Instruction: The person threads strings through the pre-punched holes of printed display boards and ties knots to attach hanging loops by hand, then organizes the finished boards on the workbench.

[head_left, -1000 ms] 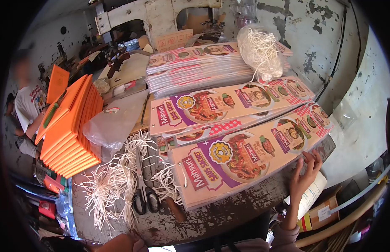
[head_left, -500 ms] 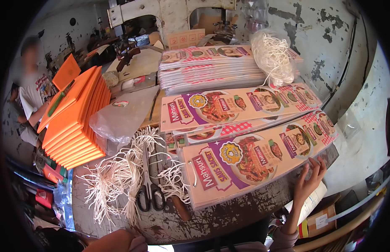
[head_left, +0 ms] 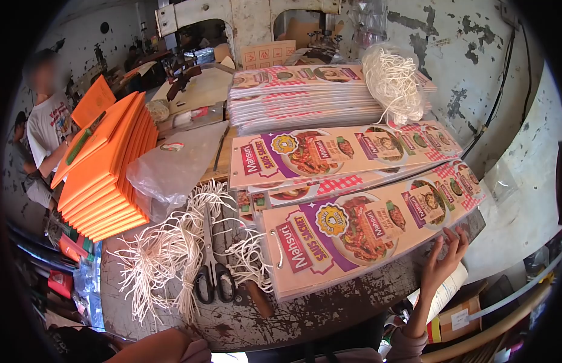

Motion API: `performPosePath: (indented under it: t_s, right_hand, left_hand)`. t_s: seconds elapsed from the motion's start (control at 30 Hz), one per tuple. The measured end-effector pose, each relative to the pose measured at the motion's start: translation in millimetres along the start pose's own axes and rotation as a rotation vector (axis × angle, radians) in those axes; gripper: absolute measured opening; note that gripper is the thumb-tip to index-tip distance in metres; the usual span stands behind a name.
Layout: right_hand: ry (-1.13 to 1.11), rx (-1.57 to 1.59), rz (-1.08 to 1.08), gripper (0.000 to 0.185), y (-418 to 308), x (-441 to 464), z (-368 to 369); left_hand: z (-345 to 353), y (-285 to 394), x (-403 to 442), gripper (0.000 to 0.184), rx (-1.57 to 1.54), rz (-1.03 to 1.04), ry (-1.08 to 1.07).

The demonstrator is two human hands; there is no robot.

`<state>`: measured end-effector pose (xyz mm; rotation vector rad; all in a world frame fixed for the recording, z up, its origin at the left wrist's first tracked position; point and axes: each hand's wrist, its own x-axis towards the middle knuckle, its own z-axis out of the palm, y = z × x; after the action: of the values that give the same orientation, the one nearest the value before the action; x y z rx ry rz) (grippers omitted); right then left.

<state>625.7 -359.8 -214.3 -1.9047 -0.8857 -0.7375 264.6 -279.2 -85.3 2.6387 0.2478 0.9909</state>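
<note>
My right hand [head_left: 445, 255] rests at the lower edge of a long printed card in a clear sleeve [head_left: 368, 239], its fingers stretched out and touching that edge. A white cord is threaded through the card's left end. Only part of my left arm [head_left: 157, 347] shows at the bottom; that hand is out of view. Left of the card lie a bundle of white cords [head_left: 166, 257], black-handled scissors [head_left: 213, 272] on top of it, and a brown wooden handle [head_left: 259, 299]. Another sleeved card [head_left: 347, 151] lies behind the near one.
A tall stack of sleeved cards [head_left: 305, 106] carries a plastic bag of white cord [head_left: 394, 85]. To the left stand stacked orange packets [head_left: 114, 175] with a green-handled tool [head_left: 80, 145]. Clear plastic [head_left: 172, 166] lies between. A person [head_left: 49, 124] stands beyond the orange stack.
The view has shifted slightly. The person at the far left has moved a little, with the head higher. My right hand stays at the card's edge, almost unchanged.
</note>
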Motion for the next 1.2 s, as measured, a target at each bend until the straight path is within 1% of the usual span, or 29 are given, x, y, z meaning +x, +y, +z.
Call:
performPosePath:
  t_s: [0.23,0.3,0.33,0.4,0.47,0.5,0.53,0.57,0.6,0.63,0.7,0.73,0.77,0.8,0.87,0.9,0.93,1.0,1.03,1.07,1.13,1.17,1.2]
  right_hand:
    - [0.018,-0.038,-0.02,0.014,-1.0,0.8,0.0]
    - [0.043,-0.102,-0.089,0.013,-0.7,2.9,0.0]
    - [0.05,-0.109,-0.078,0.013,-5.1,4.7,-1.7]
    - [-0.002,-0.008,-0.084,0.013,-19.0,15.2,-0.1]
    - [-0.02,0.032,-0.086,0.014,-32.6,30.5,2.3]
    - [-0.086,0.101,-0.105,0.014,-41.2,39.1,4.8]
    - [-0.153,0.17,-0.123,0.015,-48.9,46.1,8.0]
    - [-0.154,0.17,-0.121,0.015,-55.5,52.5,14.6]
    - [-0.223,0.203,-0.175,0.015,-60.8,57.8,23.6]
    - [-0.292,0.237,-0.23,0.016,-62.7,58.6,30.0]
    - [-0.33,0.211,-0.259,0.016,-59.3,51.6,41.3]
    - [-0.367,0.189,-0.289,0.016,-58.9,50.5,44.9]
    - [-0.43,0.125,-0.274,0.017,-56.9,49.9,43.9]
    - [-0.432,0.126,-0.277,0.017,-57.0,51.7,44.4]
    - [-0.447,0.137,-0.278,0.018,-55.8,50.6,43.9]
    - [-0.448,0.133,-0.27,0.018,-54.6,49.7,43.9]
    - [-0.446,0.146,-0.269,0.018,-53.5,49.6,44.7]
    - [-0.442,0.161,-0.268,0.018,-52.6,51.1,45.4]
    - [-0.433,0.174,-0.279,0.018,-52.2,51.4,44.9]
    - [-0.423,0.186,-0.288,0.019,-51.5,51.1,44.5]
    - [-0.431,0.222,-0.255,0.02,-50.3,50.7,42.8]
    - [-0.438,0.255,-0.236,0.021,-50.6,52.1,42.3]
    - [-0.428,0.261,-0.231,0.021,-50.5,54.0,42.1]
  left_hand:
    - [-6.8,-2.1,-0.8,0.038,-0.063,0.006,-0.049]
    - [-15.2,-3.8,0.1,0.038,-0.113,0.021,-0.082]
    - [-21.5,-5.6,0.2,0.038,-0.149,0.035,-0.104]
    - [-45.2,-14.7,-0.2,0.039,-0.267,0.088,-0.153]
    - [-78.0,-36.3,2.4,0.039,-0.48,0.147,-0.157]
    - [-87.4,-50.5,6.9,0.04,-0.564,0.08,-0.088]
    - [-92.1,-68.4,15.0,0.04,-0.63,-0.044,0.001]
    - [-89.6,-93.0,28.9,0.04,-0.647,-0.251,0.109]
    - [-80.9,-115.7,40.3,0.044,-0.611,-0.587,0.176]
    - [-60.2,-145.9,46.3,0.045,-0.505,-0.803,0.291]
    - [-11.2,-219.6,14.6,0.044,-0.279,-0.767,0.292]
    - [-1.3,-218.0,22.2,0.041,-0.261,-0.871,0.201]
    - [10.1,-215.0,32.9,0.038,-0.244,-0.976,0.107]
    - [15.6,-217.4,37.1,0.038,-0.245,-0.979,0.11]
    - [27.5,-220.6,42.6,0.035,-0.381,-1.025,0.113]
    - [34.7,-217.8,44.0,0.026,-0.451,-1.021,0.206]
    - [37.7,-214.8,46.2,0.026,-0.45,-1.019,0.199]
    - [34.5,-201.0,54.4,0.02,-0.746,-0.953,0.417]
    - [28.0,-189.0,60.0,0.019,-0.796,-0.906,0.455]
    - [20.5,-175.4,66.0,0.019,-0.789,-0.905,0.447]
    - [6.3,-146.9,75.9,0.021,-0.939,-0.763,0.556]
    - [0.9,-130.7,79.7,0.025,-0.964,-0.748,0.576]
    - [-0.6,-118.1,82.2,0.025,-0.956,-0.741,0.569]
